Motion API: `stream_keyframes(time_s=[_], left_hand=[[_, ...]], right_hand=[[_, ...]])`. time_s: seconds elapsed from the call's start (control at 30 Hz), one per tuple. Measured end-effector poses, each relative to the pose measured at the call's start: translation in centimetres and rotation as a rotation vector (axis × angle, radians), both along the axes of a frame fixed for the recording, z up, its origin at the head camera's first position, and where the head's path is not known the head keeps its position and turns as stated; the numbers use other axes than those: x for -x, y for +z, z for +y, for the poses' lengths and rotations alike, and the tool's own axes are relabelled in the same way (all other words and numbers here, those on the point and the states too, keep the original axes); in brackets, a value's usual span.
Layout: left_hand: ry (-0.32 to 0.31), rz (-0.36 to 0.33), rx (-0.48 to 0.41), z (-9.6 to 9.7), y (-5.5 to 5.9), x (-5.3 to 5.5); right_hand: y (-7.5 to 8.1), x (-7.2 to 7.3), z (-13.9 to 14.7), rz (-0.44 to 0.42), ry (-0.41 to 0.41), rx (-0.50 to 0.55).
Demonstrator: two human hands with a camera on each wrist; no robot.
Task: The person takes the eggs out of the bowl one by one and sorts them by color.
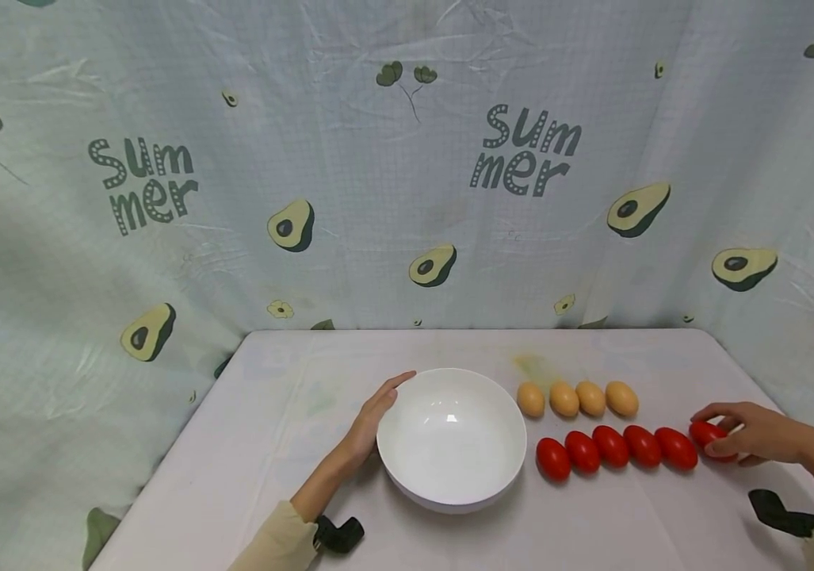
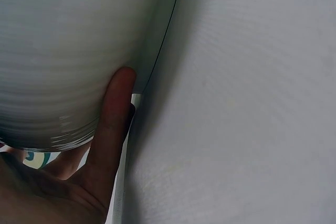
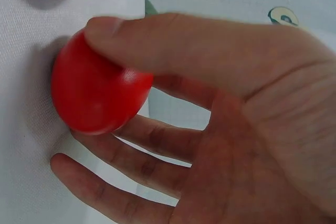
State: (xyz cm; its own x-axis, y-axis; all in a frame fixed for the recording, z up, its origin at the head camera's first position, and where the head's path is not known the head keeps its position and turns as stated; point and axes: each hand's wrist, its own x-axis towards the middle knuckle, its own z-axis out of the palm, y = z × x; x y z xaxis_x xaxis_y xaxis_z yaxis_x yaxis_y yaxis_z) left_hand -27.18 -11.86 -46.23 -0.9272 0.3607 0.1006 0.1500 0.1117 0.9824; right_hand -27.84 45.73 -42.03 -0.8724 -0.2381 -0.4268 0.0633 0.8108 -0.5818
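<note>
A white bowl (image 1: 452,440) stands mid-table. My left hand (image 1: 371,424) rests against its left side, fingers stretched along the rim; in the left wrist view the straight thumb (image 2: 113,114) touches the outer wall (image 2: 58,61). At the right end of a row of red eggs, my right hand (image 1: 756,432) pinches a red egg (image 1: 709,438) between thumb and fingers. The right wrist view shows this red egg (image 3: 97,90) close up, the thumb across its top and fingers beneath. Whether it still touches the table I cannot tell.
Several other red eggs (image 1: 611,446) lie in a row right of the bowl. Behind them sits a row of several smaller yellow-orange eggs (image 1: 590,399). A curtain (image 1: 349,159) with avocado prints hangs behind the white table (image 1: 235,468).
</note>
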Motion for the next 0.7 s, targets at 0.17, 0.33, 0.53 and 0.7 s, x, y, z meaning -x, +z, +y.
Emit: stream_keyframes(time_s=[0.17, 0.33, 0.53, 0.7], left_hand=[[0.005, 0.008, 0.005, -0.17, -0.09, -0.02], [0.009, 0.005, -0.008, -0.31, -0.24, -0.09], [0.012, 0.008, -0.008, -0.22, -0.16, -0.06], [0.002, -0.002, -0.018, -0.09, 0.02, -0.09]], right_hand=[[0.06, -0.06, -0.24, -0.011, 0.004, 0.017], [0.33, -0.04, -0.41, -0.004, 0.025, 0.025], [0.56, 0.07, -0.58, -0.002, 0.015, -0.021], [0.48, 0.0, -0.43, -0.023, -0.002, -0.034]])
